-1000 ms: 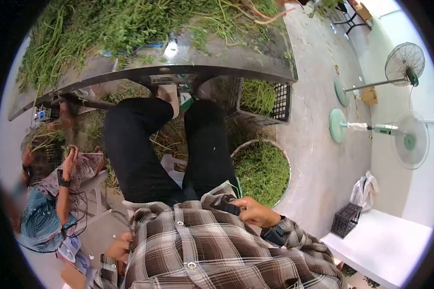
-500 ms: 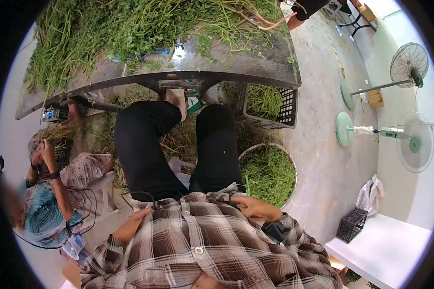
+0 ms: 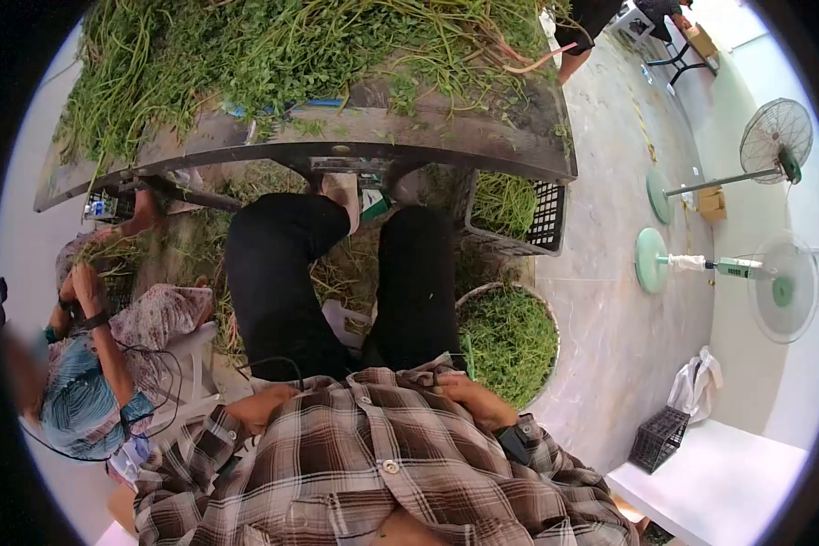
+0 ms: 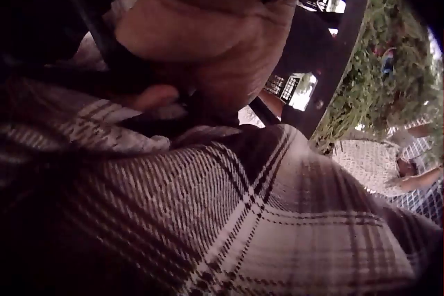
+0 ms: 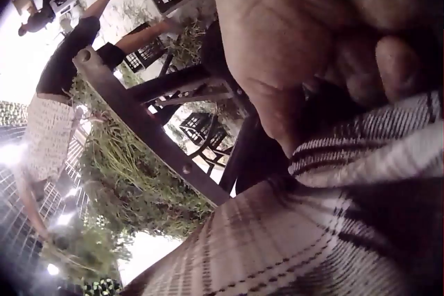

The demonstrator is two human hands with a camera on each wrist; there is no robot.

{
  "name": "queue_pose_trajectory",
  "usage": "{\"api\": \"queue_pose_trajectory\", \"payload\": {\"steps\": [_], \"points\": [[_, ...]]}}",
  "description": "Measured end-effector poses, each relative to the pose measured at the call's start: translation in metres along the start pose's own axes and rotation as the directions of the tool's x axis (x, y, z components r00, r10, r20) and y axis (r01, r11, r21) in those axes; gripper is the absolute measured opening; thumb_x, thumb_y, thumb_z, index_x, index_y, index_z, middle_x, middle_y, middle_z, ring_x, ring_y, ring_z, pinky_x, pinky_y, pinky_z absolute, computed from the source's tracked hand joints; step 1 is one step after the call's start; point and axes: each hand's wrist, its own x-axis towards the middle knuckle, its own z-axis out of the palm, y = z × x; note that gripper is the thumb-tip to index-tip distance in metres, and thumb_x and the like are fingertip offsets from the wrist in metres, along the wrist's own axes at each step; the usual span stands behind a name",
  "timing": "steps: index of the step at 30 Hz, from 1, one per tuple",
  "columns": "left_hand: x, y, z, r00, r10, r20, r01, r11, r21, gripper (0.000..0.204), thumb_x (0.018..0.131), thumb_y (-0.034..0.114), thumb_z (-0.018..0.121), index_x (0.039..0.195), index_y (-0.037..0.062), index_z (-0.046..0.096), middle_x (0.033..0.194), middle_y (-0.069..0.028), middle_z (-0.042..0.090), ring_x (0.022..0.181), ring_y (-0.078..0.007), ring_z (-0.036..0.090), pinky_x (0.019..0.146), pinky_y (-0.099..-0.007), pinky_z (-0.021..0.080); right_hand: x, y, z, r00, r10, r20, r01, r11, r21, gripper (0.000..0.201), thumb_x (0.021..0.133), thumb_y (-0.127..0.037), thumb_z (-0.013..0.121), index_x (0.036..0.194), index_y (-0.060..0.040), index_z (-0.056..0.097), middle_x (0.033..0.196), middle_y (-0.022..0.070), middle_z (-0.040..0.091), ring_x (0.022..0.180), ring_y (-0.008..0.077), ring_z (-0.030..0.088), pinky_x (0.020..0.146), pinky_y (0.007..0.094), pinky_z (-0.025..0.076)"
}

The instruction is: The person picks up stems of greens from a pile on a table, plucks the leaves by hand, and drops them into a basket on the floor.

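Observation:
I wear a brown and white plaid shirt (image 3: 337,446) and sit before a table. At the hem on the left, my left hand (image 3: 262,405) grips the shirt's edge, most of its fingers hidden by cloth. A thin black cord (image 3: 278,362) arcs just above that hand. On the other side my right hand (image 3: 478,400) holds the hem near my waist; in the right wrist view its curled fingers (image 5: 399,67) meet the plaid cloth. Both hands lie over the tops of my black trousers (image 3: 278,282).
Leafy green stems (image 3: 273,55) cover much of the dark table (image 3: 482,127) ahead. A black crate (image 3: 548,214) of stems and a round basket (image 3: 555,341) of leaves stand on the right. Another person (image 3: 100,355) sits at left. Two fans (image 3: 778,141) stand along the right.
My left hand has come up from beside the shirt to its hem. My right hand has shifted slightly on the cloth. The seated person's hands have moved closer together.

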Motion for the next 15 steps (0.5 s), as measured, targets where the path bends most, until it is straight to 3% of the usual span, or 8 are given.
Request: {"api": "queue_pose_trajectory", "payload": {"steps": [3,5,6,8,11,12,14,15], "points": [[0.033,0.059,-0.029,0.794,-0.577,0.19,0.592,0.665,-0.455,0.029,0.089,0.016,0.037,0.1,-0.0023,0.057,0.097,-0.0086,0.06,0.082,-0.0157,0.058,0.073,-0.0288,0.048,-0.007,0.006,-0.006,0.986,-0.114,-0.123,0.111,0.993,-0.029,0.025,0.084,-0.013,0.059,0.106,-0.0021,0.057,0.094,0.0003,0.059,0.075,0.0053,0.054,0.06,0.0184,0.045],[0.065,0.103,-0.059,0.507,-0.747,0.43,0.782,0.19,-0.594,0.031,0.089,0.017,0.036,0.093,-0.0025,0.059,0.091,-0.0072,0.061,0.078,-0.0151,0.058,0.069,-0.0282,0.048,-0.002,0.005,-0.003,0.986,-0.157,-0.05,0.158,0.987,0.016,0.025,0.083,-0.012,0.059,0.105,-0.0012,0.057,0.094,0.0016,0.059,0.08,0.0072,0.055,0.066,0.0193,0.045],[0.076,0.125,-0.076,0.397,-0.725,0.563,0.703,-0.155,-0.694,0.025,0.084,0.026,0.06,0.092,0.0022,0.061,0.088,-0.0042,0.058,0.081,-0.0133,0.055,0.076,-0.0282,0.045,0.003,0.005,-0.001,0.981,-0.192,0.035,0.189,0.979,0.073,0.024,0.082,-0.011,0.059,0.104,-0.0004,0.057,0.095,0.0029,0.059,0.084,0.0091,0.055,0.071,0.0203,0.045],[0.059,0.123,-0.073,0.631,-0.709,0.313,0.465,0.023,-0.885,0.021,0.081,0.022,0.065,0.083,0.0014,0.058,0.076,-0.0016,0.055,0.066,-0.0105,0.052,0.06,-0.0231,0.044,0.012,0.005,-0.008,0.96,-0.147,0.237,0.132,0.988,0.077,0.027,0.082,-0.01,0.059,0.106,0.0023,0.055,0.1,0.006,0.059,0.084,0.0089,0.055,0.074,0.0219,0.045],[0.032,0.114,-0.082,0.774,-0.512,0.372,0.428,-0.011,-0.904,0.016,0.073,0.009,0.068,0.081,-0.0017,0.059,0.088,-0.0037,0.058,0.073,-0.011,0.055,0.063,-0.0211,0.047,-0.001,-0.016,0.011,0.957,-0.066,0.281,0.057,0.998,0.041,0.03,0.082,-0.012,0.06,0.107,0.0041,0.055,0.098,0.006,0.059,0.083,0.0088,0.056,0.073,0.0215,0.046],[0.034,0.126,-0.082,0.692,-0.625,0.362,0.457,-0.01,-0.89,0.014,0.073,0.008,0.068,0.08,-0.0017,0.06,0.086,-0.0024,0.058,0.076,-0.0093,0.054,0.066,-0.0208,0.045,-0.006,-0.022,0.016,0.95,-0.09,0.299,0.078,0.996,0.051,0.03,0.082,-0.013,0.061,0.107,0.0042,0.054,0.097,0.0055,0.06,0.083,0.0088,0.056,0.072,0.0215,0.046],[0.056,0.152,-0.084,0.666,-0.721,0.191,0.564,0.32,-0.761,0.011,0.076,0.005,0.064,0.085,-0.0001,0.062,0.085,-0.001,0.057,0.076,-0.0085,0.052,0.067,-0.0215,0.042,-0.007,-0.012,0.003,0.94,-0.128,0.316,0.124,0.992,0.033,0.032,0.083,-0.014,0.06,0.108,0.0048,0.054,0.095,0.0047,0.06,0.08,0.0085,0.056,0.069,0.0213,0.047],[0.056,0.145,-0.087,0.755,-0.619,0.215,0.616,0.559,-0.554,0.013,0.078,0.003,0.06,0.09,0.0012,0.062,0.085,0.0,0.057,0.078,-0.0084,0.051,0.07,-0.0228,0.041,-0.012,-0.016,0.002,0.956,-0.065,0.287,0.075,0.997,-0.025,0.035,0.082,-0.014,0.06,0.111,0.0055,0.053,0.101,0.0061,0.059,0.087,0.0105,0.056,0.075,0.0232,0.045]]}}
